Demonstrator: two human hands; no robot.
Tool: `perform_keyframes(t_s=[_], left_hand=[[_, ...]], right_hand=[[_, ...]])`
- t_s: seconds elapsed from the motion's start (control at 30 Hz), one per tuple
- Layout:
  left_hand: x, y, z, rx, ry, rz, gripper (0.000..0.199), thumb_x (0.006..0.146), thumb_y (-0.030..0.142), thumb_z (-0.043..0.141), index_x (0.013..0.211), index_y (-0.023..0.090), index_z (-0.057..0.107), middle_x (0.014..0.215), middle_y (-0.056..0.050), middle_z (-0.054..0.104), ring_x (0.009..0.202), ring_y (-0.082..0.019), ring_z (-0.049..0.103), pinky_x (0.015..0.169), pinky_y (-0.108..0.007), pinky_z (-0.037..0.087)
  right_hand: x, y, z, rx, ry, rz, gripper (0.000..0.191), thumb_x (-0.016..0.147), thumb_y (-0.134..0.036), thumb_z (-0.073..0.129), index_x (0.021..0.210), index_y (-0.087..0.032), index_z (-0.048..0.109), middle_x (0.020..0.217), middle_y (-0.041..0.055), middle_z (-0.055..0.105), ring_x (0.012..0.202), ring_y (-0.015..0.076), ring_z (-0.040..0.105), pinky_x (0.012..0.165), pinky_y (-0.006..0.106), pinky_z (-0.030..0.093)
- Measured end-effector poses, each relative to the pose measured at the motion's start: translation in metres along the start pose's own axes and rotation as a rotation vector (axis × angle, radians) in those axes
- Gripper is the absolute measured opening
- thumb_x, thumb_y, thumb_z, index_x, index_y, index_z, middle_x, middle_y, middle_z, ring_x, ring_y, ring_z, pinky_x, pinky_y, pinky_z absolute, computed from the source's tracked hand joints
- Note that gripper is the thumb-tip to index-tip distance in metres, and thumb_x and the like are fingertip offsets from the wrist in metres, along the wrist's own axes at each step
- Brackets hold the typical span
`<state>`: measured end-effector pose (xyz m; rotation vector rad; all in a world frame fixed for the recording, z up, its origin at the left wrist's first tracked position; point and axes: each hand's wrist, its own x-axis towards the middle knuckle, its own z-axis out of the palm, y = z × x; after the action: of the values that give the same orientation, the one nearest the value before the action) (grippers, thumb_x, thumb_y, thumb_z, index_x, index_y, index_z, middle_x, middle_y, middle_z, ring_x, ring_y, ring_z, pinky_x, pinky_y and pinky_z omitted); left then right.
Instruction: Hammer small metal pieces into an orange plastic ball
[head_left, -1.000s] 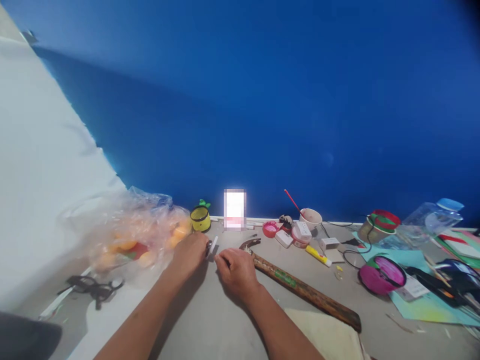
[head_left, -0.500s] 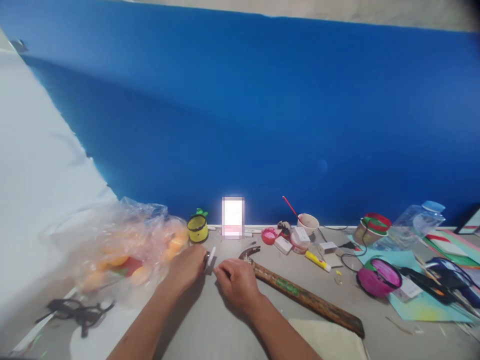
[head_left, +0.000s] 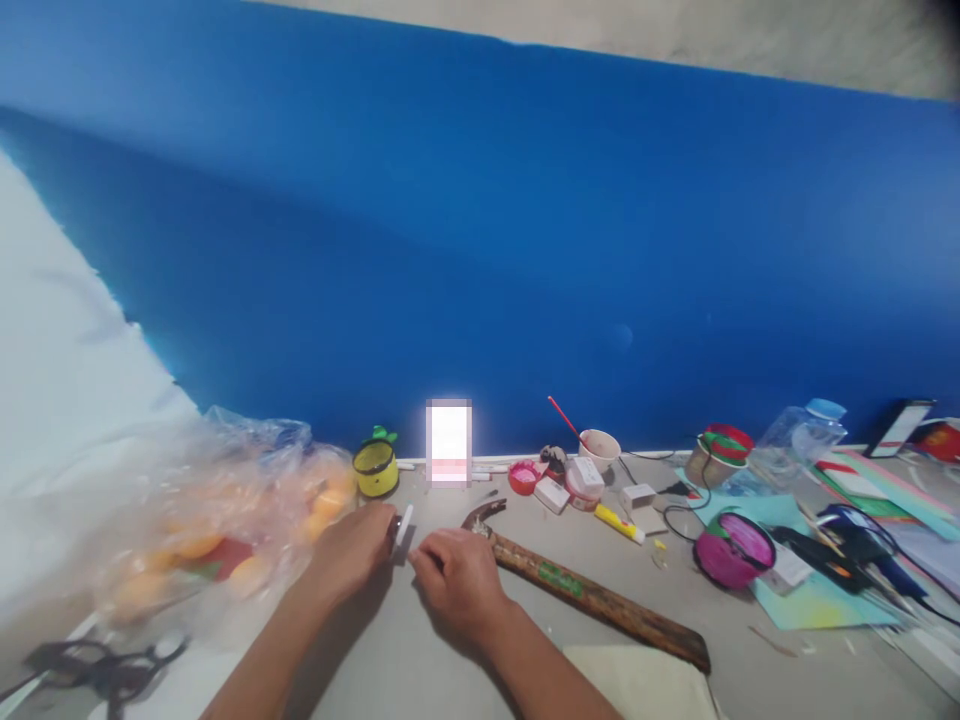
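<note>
My left hand (head_left: 352,548) is closed, knuckles up, on the left of the tabletop. A thin white stick-like piece (head_left: 406,524) juts up from its fingers, with a dark shiny bit beside it; the rest is hidden in the grip. Close by on the right, my right hand (head_left: 461,572) is curled with thumb against fingers, and I cannot see what it holds, if anything. Just right of it lies a claw hammer (head_left: 592,597), its wooden handle slanting toward the front right and its head beyond my knuckles.
Left stands a plastic bag (head_left: 232,530) of orange balls, with black-framed glasses (head_left: 112,668) in front. A yellow container (head_left: 375,469) and a blurred-out bright panel (head_left: 448,440) line the blue wall. Rightward are a paper cup (head_left: 600,448), yellow tube (head_left: 619,523), magenta pouch (head_left: 735,550) and bottle (head_left: 802,440).
My view has swung slightly to the right, so everything sits further left and a propped phone shows more fully. Both hands keep nearly the same pose and spacing.
</note>
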<state>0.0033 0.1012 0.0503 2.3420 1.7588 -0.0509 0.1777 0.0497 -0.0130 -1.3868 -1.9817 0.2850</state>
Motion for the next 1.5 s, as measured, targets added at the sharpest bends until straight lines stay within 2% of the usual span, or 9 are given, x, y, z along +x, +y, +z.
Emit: perform_keyframes(t_s=[0.17,0.53,0.83,0.97,1.1,1.2,1.33,1.43,1.5], left_hand=[[-0.002,-0.005,0.004,-0.004,0.035,0.013,0.021,0.099,0.019,0.044,0.092,0.019,0.064,0.096,-0.012,0.074,0.087,-0.027,0.068,0.07,-0.033,0.034],[0.002,0.005,0.002,-0.088,0.097,-0.027,0.015,0.096,0.023,0.049,0.087,0.021,0.061,0.093,-0.009,0.076,0.085,-0.025,0.069,0.068,-0.031,0.034],[0.0,0.012,-0.014,-0.225,0.136,-0.108,0.029,0.089,0.014,0.048,0.086,0.021,0.076,0.102,-0.01,0.081,0.1,-0.026,0.072,0.079,-0.031,0.044],[0.001,0.012,-0.024,-0.472,0.243,-0.168,0.027,0.083,0.017,0.053,0.089,0.019,0.079,0.103,-0.01,0.082,0.1,-0.026,0.073,0.083,-0.031,0.048],[-0.021,0.014,-0.035,-0.842,0.24,-0.193,0.026,0.074,0.032,0.067,0.09,0.016,0.081,0.08,-0.006,0.078,0.075,-0.023,0.068,0.072,-0.031,0.048],[-0.052,0.015,-0.022,-1.033,0.162,-0.242,0.036,0.067,0.042,0.073,0.09,0.016,0.081,0.061,-0.002,0.066,0.06,-0.019,0.056,0.061,-0.03,0.042],[-0.087,0.019,0.015,-1.293,0.088,-0.294,0.046,0.066,0.054,0.08,0.091,0.016,0.079,0.061,0.0,0.063,0.058,-0.015,0.051,0.056,-0.027,0.036],[-0.096,0.024,0.034,-1.439,0.066,-0.271,0.043,0.069,0.056,0.084,0.076,0.015,0.073,0.063,-0.001,0.06,0.06,-0.013,0.05,0.056,-0.025,0.034],[-0.095,0.027,0.04,-1.571,0.074,-0.294,0.044,0.065,0.054,0.088,0.077,0.015,0.073,0.064,0.0,0.059,0.058,-0.012,0.05,0.055,-0.024,0.034]], right_hand=[[0.0,0.001,0.002,-0.004,-0.002,0.008,0.034,0.094,-0.024,0.064,0.062,-0.019,0.053,0.067,-0.0005,0.068,0.063,0.011,0.056,0.062,0.029,0.024],[-0.002,0.004,0.005,-0.003,0.0,0.001,0.035,0.097,-0.028,0.064,0.064,-0.019,0.057,0.068,-0.0004,0.068,0.064,0.0122,0.056,0.062,0.03,0.024],[-0.001,0.004,0.005,0.007,0.009,-0.008,0.032,0.096,-0.027,0.065,0.066,-0.02,0.059,0.069,0.0003,0.07,0.065,0.0129,0.059,0.062,0.03,0.024],[-0.001,0.005,0.005,0.008,0.011,-0.013,0.031,0.095,-0.026,0.065,0.066,-0.02,0.059,0.069,0.0005,0.07,0.065,0.0129,0.059,0.062,0.03,0.025],[-0.002,0.004,0.005,0.021,0.024,-0.014,0.029,0.095,-0.024,0.064,0.066,-0.019,0.06,0.069,0.0007,0.07,0.064,0.0127,0.059,0.063,0.029,0.026],[-0.001,0.004,0.004,0.032,0.033,-0.01,0.029,0.095,-0.023,0.063,0.066,-0.019,0.061,0.069,0.0008,0.07,0.064,0.0126,0.058,0.063,0.029,0.026],[-0.002,0.003,0.002,0.059,0.023,-0.023,0.031,0.096,-0.023,0.063,0.065,-0.019,0.061,0.066,0.0003,0.068,0.063,0.0127,0.057,0.063,0.029,0.026],[-0.003,0.002,0.0,0.108,0.061,-0.03,0.032,0.097,-0.023,0.06,0.065,-0.02,0.06,0.066,0.0003,0.067,0.064,0.013,0.057,0.064,0.028,0.03],[-0.004,-0.001,0.0,0.16,0.118,-0.042,0.032,0.098,-0.022,0.057,0.066,-0.02,0.061,0.067,0.0006,0.066,0.065,0.0133,0.058,0.066,0.026,0.033]])
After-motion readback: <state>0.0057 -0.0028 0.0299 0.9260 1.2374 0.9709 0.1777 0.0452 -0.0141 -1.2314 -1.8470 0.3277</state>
